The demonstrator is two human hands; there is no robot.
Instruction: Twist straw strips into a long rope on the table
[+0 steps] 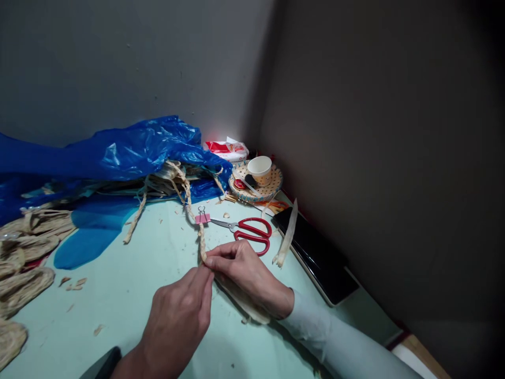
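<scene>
A pale braided cord [187,189] runs from the pile under the blue bag down toward me. A pink binder clip [202,218] grips it partway along. My left hand [179,308] and my right hand [240,268] meet at the cord's near end, both pinched closed on it. A flat pale fibre strip [246,305] trails out below my right hand. Just beyond that hand lie scissors with red handles [252,237], blades pointing left toward the clip. The fingertips overlap, so the exact strands between them are hidden.
A blue plastic bag [150,145] covers fibre at the back left. Coiled braids [23,287] lie along the left edge. A woven plate [276,187] holds a paper cup [259,167]. A black tablet [315,252] and a loose strip [290,231] lie right, beside a dark wall.
</scene>
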